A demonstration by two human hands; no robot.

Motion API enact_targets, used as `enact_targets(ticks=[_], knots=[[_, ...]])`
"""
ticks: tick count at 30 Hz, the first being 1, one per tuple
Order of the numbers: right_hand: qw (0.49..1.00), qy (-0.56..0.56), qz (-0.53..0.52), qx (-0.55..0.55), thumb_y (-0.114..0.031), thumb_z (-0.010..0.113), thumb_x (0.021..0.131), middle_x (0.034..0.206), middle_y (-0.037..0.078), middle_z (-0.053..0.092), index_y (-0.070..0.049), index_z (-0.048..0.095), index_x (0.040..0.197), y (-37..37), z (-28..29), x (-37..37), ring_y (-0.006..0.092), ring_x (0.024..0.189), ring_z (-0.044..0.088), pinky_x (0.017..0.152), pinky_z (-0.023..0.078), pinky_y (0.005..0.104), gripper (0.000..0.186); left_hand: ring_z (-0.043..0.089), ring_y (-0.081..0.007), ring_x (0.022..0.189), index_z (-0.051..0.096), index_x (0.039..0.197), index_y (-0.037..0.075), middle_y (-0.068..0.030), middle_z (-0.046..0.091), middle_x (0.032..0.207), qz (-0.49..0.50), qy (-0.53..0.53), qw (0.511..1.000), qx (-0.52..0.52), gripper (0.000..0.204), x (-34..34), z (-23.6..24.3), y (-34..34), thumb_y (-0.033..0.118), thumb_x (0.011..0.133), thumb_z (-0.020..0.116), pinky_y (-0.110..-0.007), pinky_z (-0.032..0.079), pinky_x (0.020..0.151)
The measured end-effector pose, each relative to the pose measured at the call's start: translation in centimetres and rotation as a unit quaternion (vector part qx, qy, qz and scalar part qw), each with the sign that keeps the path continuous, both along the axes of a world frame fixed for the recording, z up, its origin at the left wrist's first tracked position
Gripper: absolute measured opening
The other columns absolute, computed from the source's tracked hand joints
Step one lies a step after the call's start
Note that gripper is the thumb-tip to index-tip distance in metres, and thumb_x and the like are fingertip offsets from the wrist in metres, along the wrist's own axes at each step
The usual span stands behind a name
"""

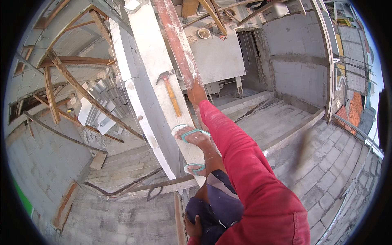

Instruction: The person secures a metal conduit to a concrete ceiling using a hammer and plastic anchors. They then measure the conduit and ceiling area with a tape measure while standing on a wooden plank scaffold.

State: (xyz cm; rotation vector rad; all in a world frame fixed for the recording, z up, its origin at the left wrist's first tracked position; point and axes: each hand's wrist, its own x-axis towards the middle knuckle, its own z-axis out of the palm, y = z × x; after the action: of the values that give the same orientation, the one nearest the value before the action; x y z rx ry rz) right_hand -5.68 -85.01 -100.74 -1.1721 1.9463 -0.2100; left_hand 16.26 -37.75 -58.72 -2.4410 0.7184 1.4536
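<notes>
My right hand [197, 93], at the end of a long red sleeve, is closed round the lower part of a reddish-brown, plaster-smeared beam [175, 34]. My left hand [193, 227] rests against my dark shorts at the bottom, its fingers apart and partly hidden, holding nothing I can see. A claw hammer [170, 94] with a yellow-orange handle lies on the pale narrow plank [152, 45], left of my right hand. My feet, in white flip-flops [192, 134] with turquoise straps, stand on the same plank, just nearer than the hammer.
Beside the plank runs a white block wall top [141, 116] with a thin string along it. Floors lie well below on both sides. Slanting wooden props [87, 98] and stacked pale blocks [107, 96] are at left. Beyond the beam, a platform [220, 55] carries a round bowl [203, 33].
</notes>
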Motion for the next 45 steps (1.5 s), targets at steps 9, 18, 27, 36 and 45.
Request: enact_targets(ticks=[9,18,27,36,45], knots=[[0.990,-0.064,-0.119,0.043,-0.020,0.056,0.100,0.100,0.023,0.072,-0.004,0.016,0.164,-10.2,18.1,-11.5,0.0258,0.068,0.073,0.058,0.064,0.0388,0.077,0.054,-0.0493,0.133,0.038,0.158,0.016,-0.0276,0.050,0.147,-0.077,0.026,0.994,0.077,0.089,-1.6,-2.6,-3.5,0.058,0.087,0.072,-0.056,0.046,0.109],[0.950,-0.132,0.208,0.194,-0.038,0.060,0.099,0.132,0.033,0.062,-0.002,0.036,0.157,16.6,30.5,-7.0,0.0471,0.120,0.063,0.103,0.049,0.0484,0.073,0.058,-0.0491,0.129,0.039,0.157,0.021,-0.0283,0.047,0.150,-0.101,0.028,0.984,0.147,0.089,-2.5,-2.4,-5.9,0.063,0.085,0.068,-0.057,0.047,0.108],[0.890,0.061,0.353,0.281,-0.055,0.068,0.089,0.165,0.032,0.022,-0.014,0.038,0.159,33.5,37.4,-1.2,0.0609,0.148,0.026,0.107,0.040,0.0744,0.087,0.057,-0.0450,0.132,0.046,0.153,0.019,-0.0259,0.050,0.149,-0.102,0.044,0.984,0.137,0.078,-2.7,-2.1,-5.1,0.060,0.089,0.063,-0.053,0.046,0.111],[0.891,0.128,0.338,0.276,-0.048,0.066,0.090,0.167,0.026,0.025,-0.016,0.041,0.157,32.9,36.4,0.6,0.0587,0.145,0.032,0.106,0.042,0.0712,0.079,0.058,-0.0431,0.132,0.052,0.150,0.021,-0.0232,0.051,0.150,-0.061,0.026,0.990,0.122,0.071,-3.2,-1.9,-3.9,0.058,0.090,0.061,-0.053,0.047,0.110],[0.878,0.176,0.363,0.257,-0.042,0.067,0.087,0.165,0.024,0.028,-0.016,0.045,0.154,33.7,35.3,0.6,0.0579,0.142,0.036,0.103,0.043,0.0703,0.076,0.060,-0.0429,0.129,0.055,0.147,0.022,-0.0219,0.051,0.150,-0.034,0.018,0.991,0.130,0.068,-3.8,-2.1,-3.2,0.059,0.090,0.059,-0.054,0.049,0.107]])
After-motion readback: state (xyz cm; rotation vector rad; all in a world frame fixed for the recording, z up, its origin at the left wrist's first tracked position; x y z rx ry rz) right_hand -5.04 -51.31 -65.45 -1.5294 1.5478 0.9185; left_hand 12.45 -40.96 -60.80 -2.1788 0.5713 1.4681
